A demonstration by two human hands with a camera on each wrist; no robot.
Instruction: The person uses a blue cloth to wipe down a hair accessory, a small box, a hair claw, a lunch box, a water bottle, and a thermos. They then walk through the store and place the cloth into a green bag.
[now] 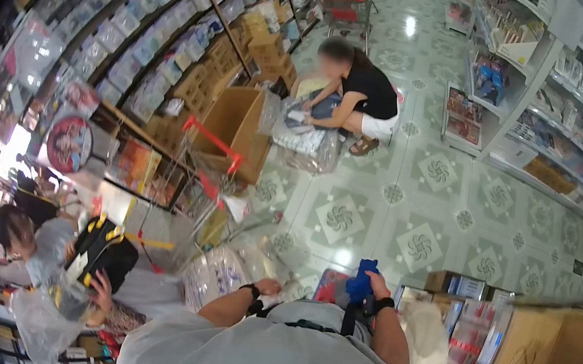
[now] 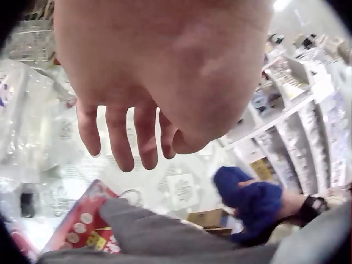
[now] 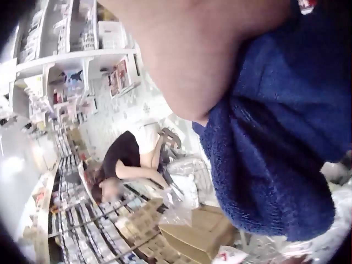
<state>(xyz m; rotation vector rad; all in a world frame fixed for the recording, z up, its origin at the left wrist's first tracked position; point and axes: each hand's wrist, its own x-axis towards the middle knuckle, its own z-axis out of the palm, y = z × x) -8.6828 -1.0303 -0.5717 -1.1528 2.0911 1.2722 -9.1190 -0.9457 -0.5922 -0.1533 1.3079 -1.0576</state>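
Note:
My right hand (image 1: 379,287) grips a bunched dark blue terry towel (image 1: 360,279). Close up in the right wrist view, the towel (image 3: 269,170) hangs in a thick fold below the hand. My left hand (image 2: 159,82) has its fingers loosely extended downward, with nothing held. It hovers over the tiled floor, to the left of the towel. Below it in the left wrist view lies a red printed package (image 2: 82,223), beside my grey-clothed leg (image 2: 148,228). Clear plastic-wrapped goods (image 1: 217,273) lie left of my left hand.
A person (image 1: 367,92) crouches ahead by plastic-bagged goods, next to an open cardboard box (image 1: 255,149). A cart with a red handle (image 1: 212,139) stands front left. Another person (image 1: 44,244) is at left with a black-yellow bag (image 1: 102,260). Shelves (image 1: 541,105) and a carton (image 1: 543,351) line the right.

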